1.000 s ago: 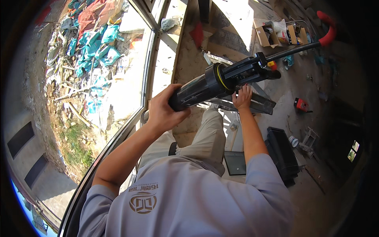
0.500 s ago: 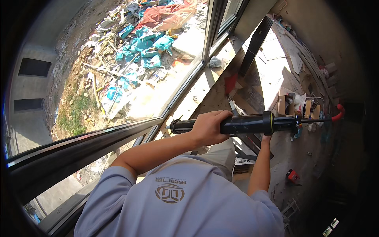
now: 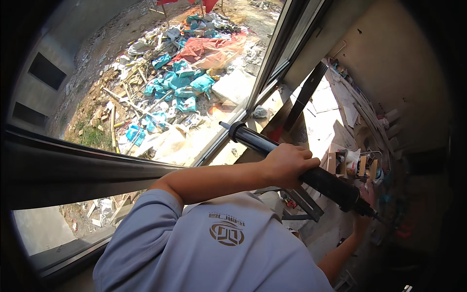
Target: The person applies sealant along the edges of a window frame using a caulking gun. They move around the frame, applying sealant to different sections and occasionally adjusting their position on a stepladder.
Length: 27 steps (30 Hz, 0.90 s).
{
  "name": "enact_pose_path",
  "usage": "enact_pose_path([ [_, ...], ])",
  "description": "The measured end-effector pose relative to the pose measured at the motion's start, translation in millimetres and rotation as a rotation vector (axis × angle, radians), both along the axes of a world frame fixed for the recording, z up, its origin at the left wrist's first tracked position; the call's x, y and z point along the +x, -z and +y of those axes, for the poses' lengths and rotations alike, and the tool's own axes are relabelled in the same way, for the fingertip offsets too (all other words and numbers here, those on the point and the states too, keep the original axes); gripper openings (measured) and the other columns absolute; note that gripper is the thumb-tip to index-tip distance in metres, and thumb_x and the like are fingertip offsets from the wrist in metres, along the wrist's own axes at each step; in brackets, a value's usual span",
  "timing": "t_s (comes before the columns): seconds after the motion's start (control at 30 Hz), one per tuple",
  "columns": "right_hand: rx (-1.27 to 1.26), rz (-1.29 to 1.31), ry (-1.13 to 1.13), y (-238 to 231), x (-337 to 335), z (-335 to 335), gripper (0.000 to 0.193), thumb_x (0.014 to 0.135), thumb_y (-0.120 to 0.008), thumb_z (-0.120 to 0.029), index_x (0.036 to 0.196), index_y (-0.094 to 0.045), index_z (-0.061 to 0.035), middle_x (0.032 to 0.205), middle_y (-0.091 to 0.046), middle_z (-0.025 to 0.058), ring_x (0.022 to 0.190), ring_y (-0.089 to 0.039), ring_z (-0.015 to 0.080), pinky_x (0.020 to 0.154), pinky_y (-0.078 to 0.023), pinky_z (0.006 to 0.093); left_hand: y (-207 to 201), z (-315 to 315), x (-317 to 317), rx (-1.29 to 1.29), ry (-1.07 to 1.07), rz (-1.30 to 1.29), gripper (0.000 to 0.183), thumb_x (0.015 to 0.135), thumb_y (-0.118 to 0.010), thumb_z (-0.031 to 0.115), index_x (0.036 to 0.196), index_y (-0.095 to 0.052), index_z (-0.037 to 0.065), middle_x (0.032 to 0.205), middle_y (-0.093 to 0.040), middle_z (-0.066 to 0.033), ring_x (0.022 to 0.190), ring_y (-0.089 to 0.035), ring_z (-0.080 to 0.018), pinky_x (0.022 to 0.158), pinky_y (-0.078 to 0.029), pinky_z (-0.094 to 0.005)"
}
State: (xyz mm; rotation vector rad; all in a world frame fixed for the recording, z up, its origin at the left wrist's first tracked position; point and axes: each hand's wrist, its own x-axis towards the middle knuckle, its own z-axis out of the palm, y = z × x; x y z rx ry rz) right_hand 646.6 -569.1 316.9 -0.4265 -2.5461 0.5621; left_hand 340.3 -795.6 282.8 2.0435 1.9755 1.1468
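Observation:
A long black caulking gun (image 3: 258,139) slants across in front of my chest, its pale nozzle tip up at the left by the window frame (image 3: 214,151). My left hand (image 3: 287,165) is wrapped around the middle of the barrel. At the lower right, my right hand (image 3: 366,194) is closed at the gun's rear end, around the handle and trigger part; the gun partly hides its fingers. The nozzle appears in front of the glass edge, but whether it touches anything cannot be told.
Through the window lies rubble with turquoise bags (image 3: 177,85) and a red sheet (image 3: 204,51). On the right, an open cardboard box (image 3: 335,160) with loose items stands on the floor. A long dark board (image 3: 306,95) leans near the window; long strips (image 3: 367,114) lie along the wall.
The gun has gone from nearly level to slanting, nozzle end up and rear end down. My left hand has moved right along the barrel, and my right hand has moved right toward the rear.

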Motion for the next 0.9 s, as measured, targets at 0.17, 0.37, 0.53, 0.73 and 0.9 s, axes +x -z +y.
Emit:
enact_pose_path([
  [0.17, -0.34, -0.046, -0.029, -16, -8, -45, 0.031, 0.097, -0.061, -0.018, 0.121, -0.066, 0.0017, 0.132, -0.064, 0.0234, 0.122, -0.064, 0.0339, 0.106, -0.048, 0.0418, -37, 7, -10, 0.064, 0.139, 0.24, 0.05, 0.066, -0.076, 0.018, 0.114, -0.062, 0.013, 0.094, -0.062, -0.0057, 0.091, -0.064, -0.027, 0.079, -0.053, -0.0423],
  [0.37, -0.463, 0.224, 0.052, 97, 22, -31, 0.036, 0.096, -0.064, -0.025, 0.123, -0.066, -0.0005, 0.123, -0.068, 0.0164, 0.11, -0.067, 0.0261, 0.099, -0.051, 0.0399, -105, 5, -24, 0.427, 0.073, 0.543, 0.039, 0.076, -0.07, 0.014, 0.114, -0.063, 0.016, 0.096, -0.062, -0.0026, 0.096, -0.062, -0.0235, 0.104, -0.045, -0.0461],
  [0.53, -0.736, 0.464, 0.057, 86, -60, -112, 0.069, 0.094, -0.062, -0.058, 0.131, -0.058, 0.0, 0.108, -0.073, 0.015, 0.097, -0.07, 0.0229, 0.086, -0.054, 0.0381, -128, 2, -21, 0.588, -0.142, 0.408, 0.05, 0.075, -0.078, 0.02, 0.123, -0.069, 0.028, 0.149, -0.047, -0.0068, 0.145, -0.036, -0.0316, 0.122, -0.02, -0.0549],
  [0.73, -0.766, 0.563, -0.115, 53, -131, -135, 0.072, 0.092, -0.063, -0.061, 0.134, -0.056, -0.0024, 0.111, -0.071, 0.0155, 0.104, -0.066, 0.0258, 0.091, -0.051, 0.0418, -192, -43, -66, 0.571, 0.03, -0.824, 0.095, 0.095, -0.067, 0.028, 0.16, -0.002, 0.0, 0.16, -0.023, -0.0277, 0.147, -0.031, -0.0377, 0.118, -0.029, -0.0497],
  [0.9, -0.692, 0.528, -0.264, 16, -155, -130, 0.075, 0.091, -0.064, -0.063, 0.136, -0.055, -0.0044, 0.115, -0.07, 0.0158, 0.11, -0.064, 0.0283, 0.096, -0.049, 0.0449, -256, -32, -42, 0.479, 0.206, -0.996, 0.057, 0.093, -0.077, 0.036, 0.125, -0.043, 0.003, 0.117, -0.059, -0.0117, 0.108, -0.062, -0.0173, 0.093, -0.053, -0.0366],
])
